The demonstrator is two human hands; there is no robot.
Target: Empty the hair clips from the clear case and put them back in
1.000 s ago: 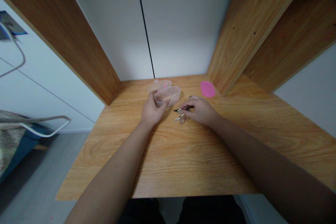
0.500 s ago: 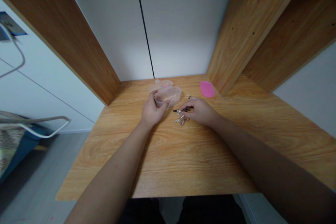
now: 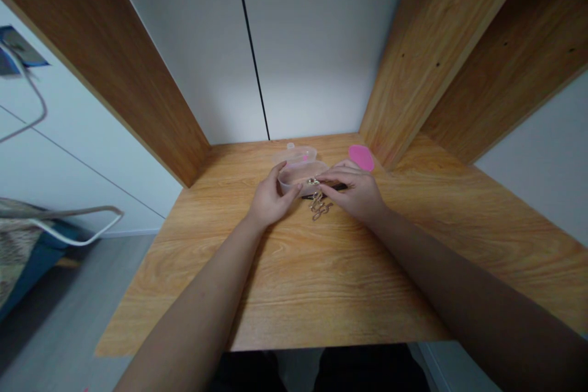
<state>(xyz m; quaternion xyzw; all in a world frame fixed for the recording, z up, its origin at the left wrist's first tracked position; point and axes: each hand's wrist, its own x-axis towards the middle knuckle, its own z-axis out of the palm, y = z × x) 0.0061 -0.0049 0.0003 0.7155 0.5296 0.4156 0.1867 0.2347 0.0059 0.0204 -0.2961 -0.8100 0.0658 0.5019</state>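
My left hand (image 3: 271, 199) grips the near left wall of a clear plastic box (image 3: 303, 171), thumb in front and fingers behind. The box's hinged lid (image 3: 294, 154) is folded back away from me. At the box's near right rim, my right hand (image 3: 356, 188) pinches a small shiny metal piece (image 3: 313, 182) between thumb and fingertips. Below it, several gold-coloured metal links or clasps (image 3: 320, 206) lie in a small heap on the wood. A thin black object (image 3: 340, 186) shows under the right hand, partly hidden.
A pink rounded flat piece (image 3: 361, 158) lies at the back right, near a wooden upright (image 3: 404, 73). The wooden tabletop (image 3: 321, 294) meets a pale back wall (image 3: 316, 61). Another wooden panel (image 3: 138, 73) stands left, with a white cable (image 3: 78, 237) beyond it.
My left hand has shifted the plastic box to the right, toward the metal pieces. My right hand has raised a small metal piece from the heap to the box's rim.
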